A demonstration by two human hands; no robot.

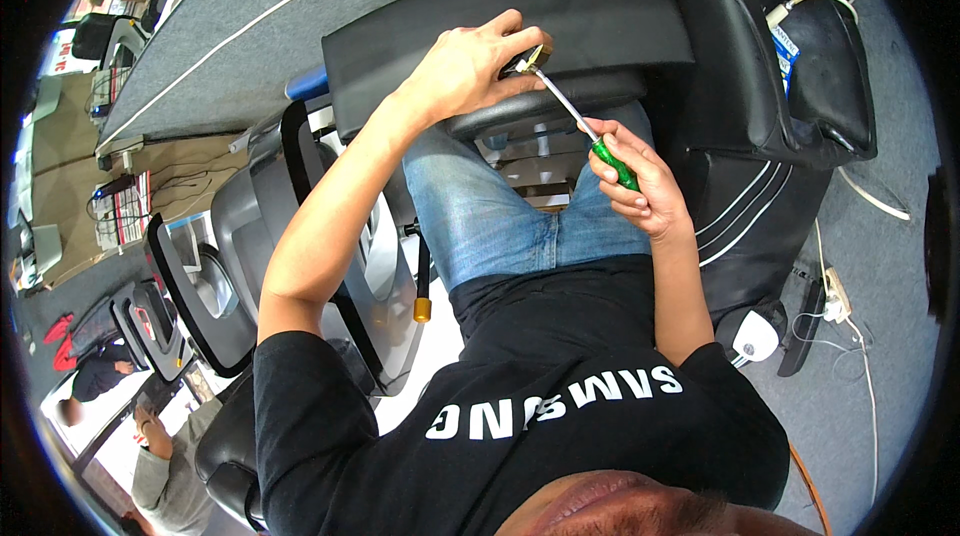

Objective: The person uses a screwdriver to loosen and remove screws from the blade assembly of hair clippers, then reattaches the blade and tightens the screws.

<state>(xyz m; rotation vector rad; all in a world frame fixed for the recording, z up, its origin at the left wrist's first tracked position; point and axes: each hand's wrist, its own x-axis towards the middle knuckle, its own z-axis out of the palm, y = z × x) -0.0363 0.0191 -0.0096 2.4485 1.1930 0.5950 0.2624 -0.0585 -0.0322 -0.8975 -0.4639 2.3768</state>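
My right hand (pixel 643 176) is closed round the green handle of a screwdriver (pixel 562 100), with a finger and thumb near where the shaft begins. The metal shaft slants up and left, its tip meeting a small black and gold-coloured piece (pixel 535 58). Pinched between thumb and fingers, that piece sits in my left hand (pixel 478 66), which hides part of it; I cannot make out its kind. Both hands are raised above my lap, before a black padded panel (pixel 440 31).
On the right stands a black leather seat part (pixel 740 56) with a white cable and plug. A power strip (pixel 835 291) with cords lies on the grey carpet. Left are grey-black machine parts (pixel 255 226) and a lever with an orange knob (pixel 422 310). Other people appear at lower left.
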